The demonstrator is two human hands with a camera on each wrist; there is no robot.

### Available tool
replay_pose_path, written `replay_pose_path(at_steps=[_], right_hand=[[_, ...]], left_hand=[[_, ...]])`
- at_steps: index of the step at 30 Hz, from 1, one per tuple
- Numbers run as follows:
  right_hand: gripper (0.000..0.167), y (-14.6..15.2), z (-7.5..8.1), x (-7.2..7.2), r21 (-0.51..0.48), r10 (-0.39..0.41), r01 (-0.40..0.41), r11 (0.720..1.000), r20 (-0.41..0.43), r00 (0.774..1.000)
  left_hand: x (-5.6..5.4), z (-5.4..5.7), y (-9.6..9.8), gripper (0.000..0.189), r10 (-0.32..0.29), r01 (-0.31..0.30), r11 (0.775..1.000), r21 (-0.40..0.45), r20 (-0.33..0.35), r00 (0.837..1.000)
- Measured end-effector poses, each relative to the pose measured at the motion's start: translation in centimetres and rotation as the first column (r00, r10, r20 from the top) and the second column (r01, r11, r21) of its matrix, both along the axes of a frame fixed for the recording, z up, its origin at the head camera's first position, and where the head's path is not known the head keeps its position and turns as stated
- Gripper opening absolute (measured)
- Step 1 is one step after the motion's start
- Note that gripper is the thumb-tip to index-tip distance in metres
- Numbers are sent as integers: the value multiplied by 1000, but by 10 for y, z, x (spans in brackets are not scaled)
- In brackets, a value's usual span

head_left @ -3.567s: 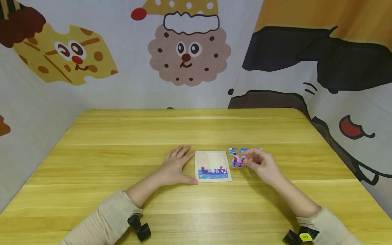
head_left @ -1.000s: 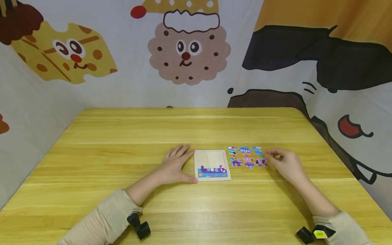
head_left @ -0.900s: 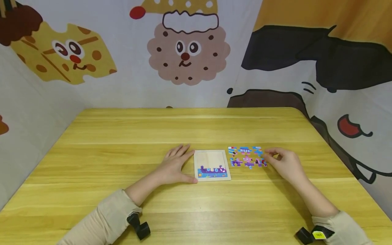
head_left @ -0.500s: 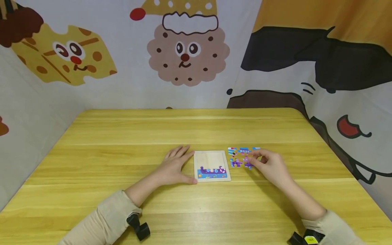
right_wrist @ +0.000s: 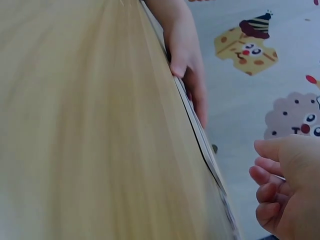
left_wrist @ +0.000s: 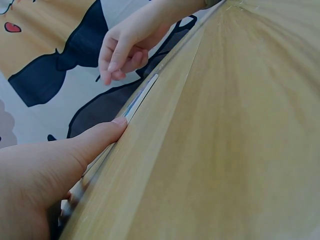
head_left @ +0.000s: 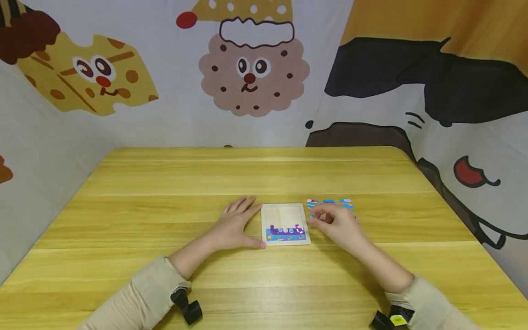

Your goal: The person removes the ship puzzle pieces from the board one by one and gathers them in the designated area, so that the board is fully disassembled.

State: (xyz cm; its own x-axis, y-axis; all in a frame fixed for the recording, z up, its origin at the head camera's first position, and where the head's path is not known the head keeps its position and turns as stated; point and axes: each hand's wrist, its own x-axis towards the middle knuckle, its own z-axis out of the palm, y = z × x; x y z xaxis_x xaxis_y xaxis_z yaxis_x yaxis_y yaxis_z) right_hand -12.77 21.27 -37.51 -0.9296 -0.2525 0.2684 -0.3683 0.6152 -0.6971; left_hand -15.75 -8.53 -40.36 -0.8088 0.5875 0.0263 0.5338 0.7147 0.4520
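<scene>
A square wooden puzzle board [head_left: 284, 213] lies mid-table. Its lower strip is filled with a purple boat and blue sea; the part above shows bare wood. My left hand [head_left: 233, 227] rests against the board's left side, fingers spread, with the thumb [left_wrist: 107, 132] at its near corner. To the right of the board lie several jigsaw pieces [head_left: 345, 202] in blue, purple and pink. Over them hovers my right hand [head_left: 340, 227], hiding some. In the right wrist view its loosely bent fingers [right_wrist: 267, 192] and thumb stand apart, with nothing visible between them.
The wooden table [head_left: 264, 284] runs back to a white cloth [head_left: 165, 128] printed with cartoon food. Black wrist cameras [head_left: 191, 311] hang from straps at both beige sleeves.
My right hand goes from the pieces out to their right end, then back left across them to beside the board. The left hand and board stay put.
</scene>
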Motion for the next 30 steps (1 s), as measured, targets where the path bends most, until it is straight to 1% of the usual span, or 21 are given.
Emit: replay_pose_path(at_steps=[5, 11, 18, 23, 30], right_hand=[[19, -16, -1, 1, -6, 67, -67, 998, 23, 997], [21, -32, -1, 2, 3, 100, -100, 995, 63, 993], [22, -46, -4, 0, 4, 170, -171, 985, 116, 979], [23, -51, -5, -1, 12, 196, -200, 980, 143, 970], [26, -56, -11, -4, 38, 238, -245, 969, 138, 961]], left_hand=[[0, 0, -1, 109, -1, 1, 1000, -1, 6, 1000], [-1, 0, -1, 109, 7, -7, 1000, -2, 16, 1000], [-1, 1, 0, 108, 6, -6, 1000, -7, 7, 1000], [-2, 1, -1, 108, 0, 0, 1000, -2, 0, 1000], [-1, 2, -1, 108, -1, 1, 1000, 0, 10, 1000]])
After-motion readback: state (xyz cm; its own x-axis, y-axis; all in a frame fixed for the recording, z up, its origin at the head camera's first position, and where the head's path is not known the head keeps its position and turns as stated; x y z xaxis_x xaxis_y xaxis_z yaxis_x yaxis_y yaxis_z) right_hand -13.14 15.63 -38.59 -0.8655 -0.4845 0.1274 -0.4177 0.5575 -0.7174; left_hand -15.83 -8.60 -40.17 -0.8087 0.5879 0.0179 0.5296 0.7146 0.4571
